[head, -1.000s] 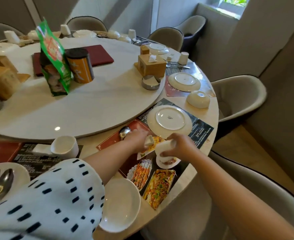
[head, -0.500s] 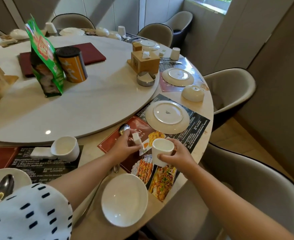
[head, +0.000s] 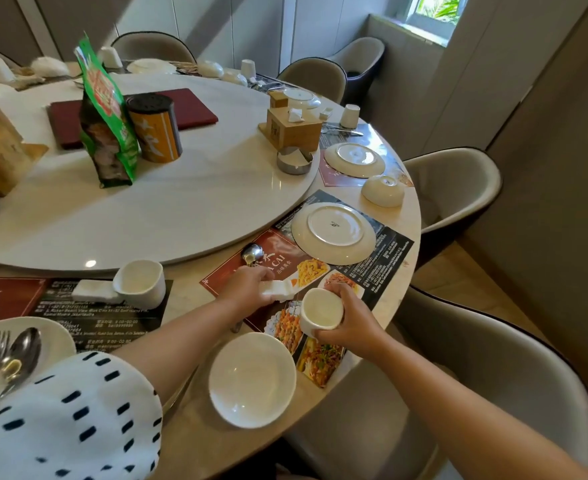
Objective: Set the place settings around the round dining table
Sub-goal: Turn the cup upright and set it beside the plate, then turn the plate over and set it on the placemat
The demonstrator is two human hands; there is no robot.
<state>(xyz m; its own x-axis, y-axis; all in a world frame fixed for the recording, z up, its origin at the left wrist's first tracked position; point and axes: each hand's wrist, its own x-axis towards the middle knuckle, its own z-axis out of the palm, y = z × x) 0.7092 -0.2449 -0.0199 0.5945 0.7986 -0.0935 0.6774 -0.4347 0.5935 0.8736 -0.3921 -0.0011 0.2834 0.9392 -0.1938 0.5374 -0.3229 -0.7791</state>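
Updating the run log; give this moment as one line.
left hand: holds rest | right hand: grips cup | both at placemat | bowl: upright | plate: face down

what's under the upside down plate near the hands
The plate lies face down on a printed placemat, which shows around it. Whether anything sits beneath the plate is hidden.

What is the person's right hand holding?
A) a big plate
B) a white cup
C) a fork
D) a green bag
B: the right hand is curled round the white cup, open side up, while the left hand pinches a small white rest.
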